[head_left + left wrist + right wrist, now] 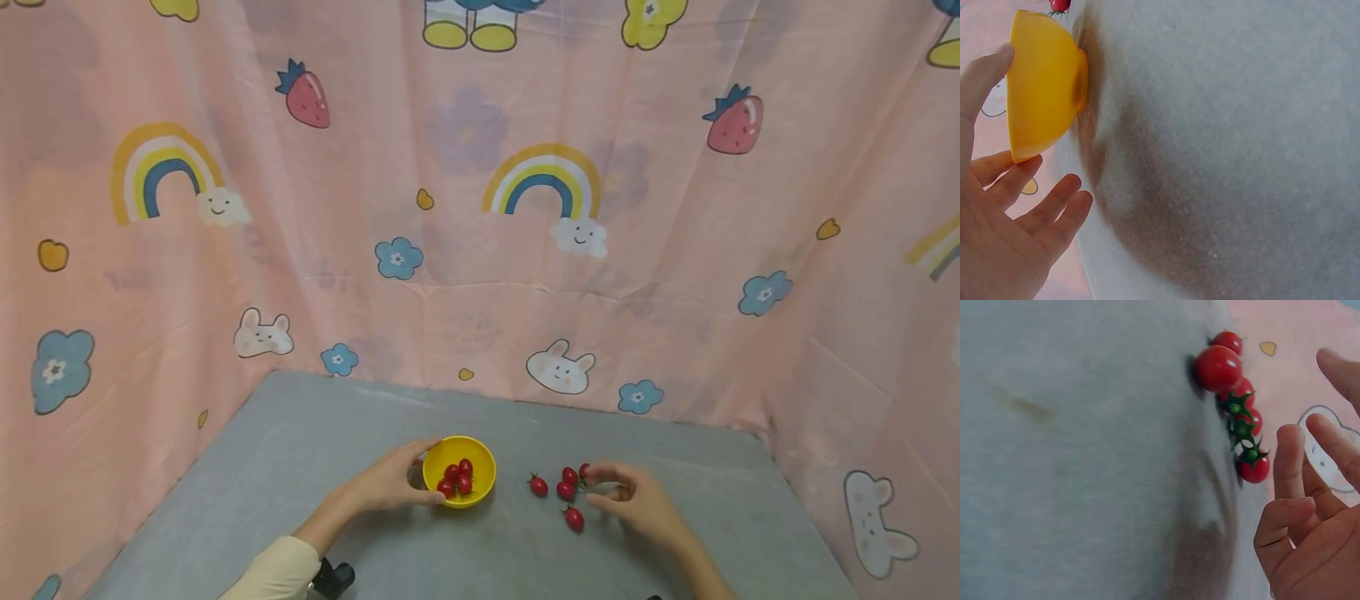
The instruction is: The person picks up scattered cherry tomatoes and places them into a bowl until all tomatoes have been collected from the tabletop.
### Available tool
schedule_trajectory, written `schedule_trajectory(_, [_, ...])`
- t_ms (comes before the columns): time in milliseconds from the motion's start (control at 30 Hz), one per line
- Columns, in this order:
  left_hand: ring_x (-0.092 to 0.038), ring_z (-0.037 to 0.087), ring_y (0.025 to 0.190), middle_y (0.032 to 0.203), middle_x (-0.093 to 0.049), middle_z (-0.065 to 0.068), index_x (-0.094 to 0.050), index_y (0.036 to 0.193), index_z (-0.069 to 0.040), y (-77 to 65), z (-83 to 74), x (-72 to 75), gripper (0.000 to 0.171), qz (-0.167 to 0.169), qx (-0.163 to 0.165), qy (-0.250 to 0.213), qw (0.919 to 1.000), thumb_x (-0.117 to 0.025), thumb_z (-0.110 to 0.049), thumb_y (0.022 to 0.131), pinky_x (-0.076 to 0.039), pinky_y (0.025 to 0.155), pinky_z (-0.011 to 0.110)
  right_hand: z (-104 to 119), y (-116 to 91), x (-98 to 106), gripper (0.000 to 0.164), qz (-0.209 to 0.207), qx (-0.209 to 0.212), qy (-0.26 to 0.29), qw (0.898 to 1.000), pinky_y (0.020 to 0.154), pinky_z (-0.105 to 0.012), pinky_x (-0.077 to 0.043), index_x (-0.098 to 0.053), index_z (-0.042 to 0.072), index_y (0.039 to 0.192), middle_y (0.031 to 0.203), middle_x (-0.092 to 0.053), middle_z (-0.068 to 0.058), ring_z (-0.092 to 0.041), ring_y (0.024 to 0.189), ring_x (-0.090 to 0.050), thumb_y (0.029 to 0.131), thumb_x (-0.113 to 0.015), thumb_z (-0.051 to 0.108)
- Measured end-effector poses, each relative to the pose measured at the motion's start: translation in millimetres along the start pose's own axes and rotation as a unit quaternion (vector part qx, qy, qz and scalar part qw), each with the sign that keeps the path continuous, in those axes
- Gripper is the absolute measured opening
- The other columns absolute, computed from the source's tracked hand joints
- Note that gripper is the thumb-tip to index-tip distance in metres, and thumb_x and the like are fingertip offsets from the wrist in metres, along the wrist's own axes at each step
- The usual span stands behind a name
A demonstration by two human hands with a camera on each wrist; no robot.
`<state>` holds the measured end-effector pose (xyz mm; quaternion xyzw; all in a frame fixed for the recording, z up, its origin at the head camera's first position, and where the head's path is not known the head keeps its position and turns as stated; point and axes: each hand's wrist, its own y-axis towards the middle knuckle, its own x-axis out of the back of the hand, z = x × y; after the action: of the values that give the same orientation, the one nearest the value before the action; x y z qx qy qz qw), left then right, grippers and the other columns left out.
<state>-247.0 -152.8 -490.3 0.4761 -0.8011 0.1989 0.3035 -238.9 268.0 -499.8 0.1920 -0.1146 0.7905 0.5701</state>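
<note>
My left hand (388, 478) grips the rim of a yellow bowl (486, 473), thumb on one side and fingers on the other. In the left wrist view the bowl (1044, 81) shows from its side, close to the grey tabletop. Several red cherry tomatoes (464, 483) lie inside it. More cherry tomatoes with green stems lie loose to the right of the bowl, one (538, 486) nearest to it and one (574, 519) toward the front. My right hand (637, 500) hovers beside this group with thumb and fingers apart; the right wrist view shows nothing between its fingers.
The grey tabletop (300, 433) reaches back to a pink printed curtain (450, 317), which also hangs along the left and right sides. A black object (333, 578) sits at the left wrist near the sleeve cuff.
</note>
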Motion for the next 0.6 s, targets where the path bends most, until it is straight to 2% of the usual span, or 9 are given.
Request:
schedule_trajectory(67, [-0.056, 0.033, 0.121, 0.151, -0.046, 0.016, -0.041, 0.154, -0.005, 0.3, -0.1, -0.1, 0.085, 0.0, -0.002, 0.002, 1.0, -0.083, -0.037, 0.086, -0.048, 0.1, 0.053, 0.1, -3.3, -0.9, 0.043, 0.019, -0.006, 0.002, 1.0, 0.053, -0.028, -0.048, -0.063, -0.004, 0.127, 0.119, -0.065, -0.022, -0.029, 0.073, -0.064, 0.092, -0.078, 0.014])
schedule_trajectory(233, [-0.056, 0.033, 0.121, 0.151, -0.046, 0.016, -0.041, 0.154, -0.005, 0.8, 0.2, 0.1, 0.086, -0.003, -0.005, 0.007, 1.0, -0.082, -0.038, 0.087, -0.048, 0.101, 0.053, -2.5, -8.2, -5.2, 0.049, 0.046, -0.017, 0.009, 0.999, 0.053, -0.028, -0.049, -0.059, -0.004, 0.131, 0.119, -0.063, -0.022, -0.026, 0.069, -0.063, 0.09, -0.08, 0.016])
schedule_trajectory(500, [-0.056, 0.033, 0.12, 0.151, -0.046, 0.017, -0.041, 0.154, -0.005, 0.3, 0.1, -0.2, 0.085, -0.004, -0.006, 0.007, 1.0, -0.083, -0.037, 0.087, -0.048, 0.1, 0.053, -5.4, -11.7, -13.6, 0.046, 0.052, -0.018, 0.018, 0.998, 0.051, -0.025, -0.045, -0.062, -0.004, 0.126, 0.109, -0.065, -0.015, -0.014, 0.059, -0.05, 0.089, -0.081, 0.017])
schedule_trajectory(600, [-0.057, 0.033, 0.12, 0.151, -0.046, 0.017, -0.041, 0.154, -0.004, 0.2, -0.2, -0.4, 0.085, -0.003, -0.007, 0.01, 0.9999, -0.083, -0.037, 0.087, -0.048, 0.1, 0.053, -7.1, -11.7, -16.4, 0.043, 0.047, -0.013, 0.002, 0.999, 0.05, -0.024, -0.043, -0.065, -0.003, 0.122, 0.103, -0.065, -0.013, -0.012, 0.057, -0.048, 0.088, -0.082, 0.017])
